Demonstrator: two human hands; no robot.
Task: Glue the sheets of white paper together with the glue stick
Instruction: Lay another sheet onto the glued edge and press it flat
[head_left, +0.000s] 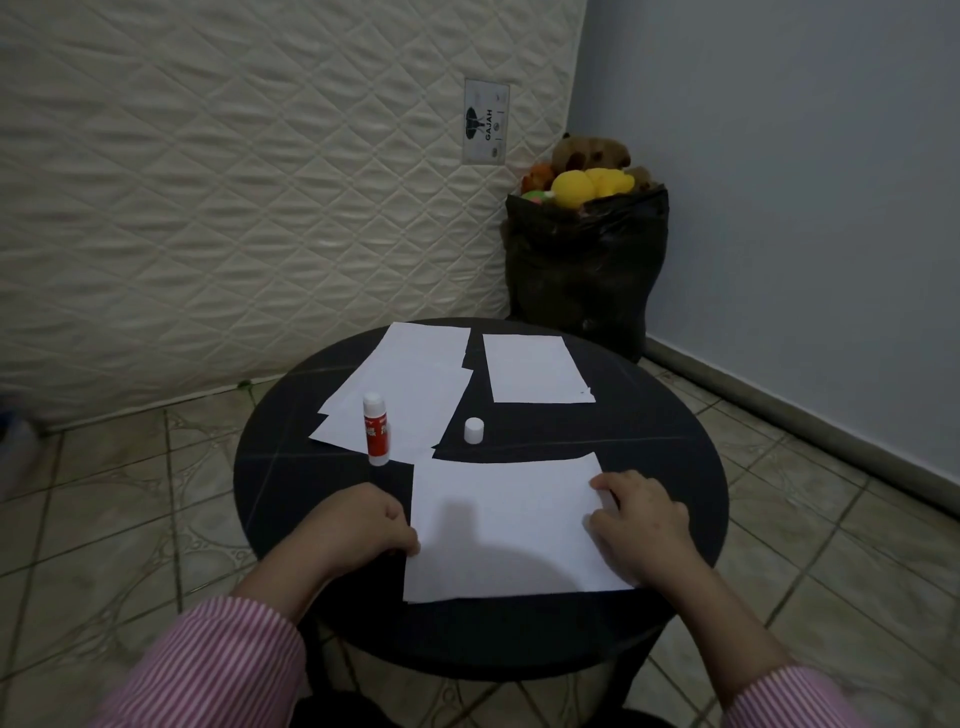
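Observation:
A white sheet (506, 525) lies at the near side of the round black table (291, 483). My left hand (363, 525) holds its left edge, fingers curled at the paper's border. My right hand (641, 522) pinches the right edge, where the paper lifts a little. A red and white glue stick (375, 428) stands upright and uncapped to the left of the sheet, on the corner of a stack of white sheets (410, 384). Its white cap (474, 431) stands apart near the table's middle. Another white sheet (535, 369) lies at the far right.
A quilted mattress (234, 182) leans against the wall behind the table. A black bag (587, 265) full of plush toys stands in the corner, close to the table's far edge. Tiled floor surrounds the table.

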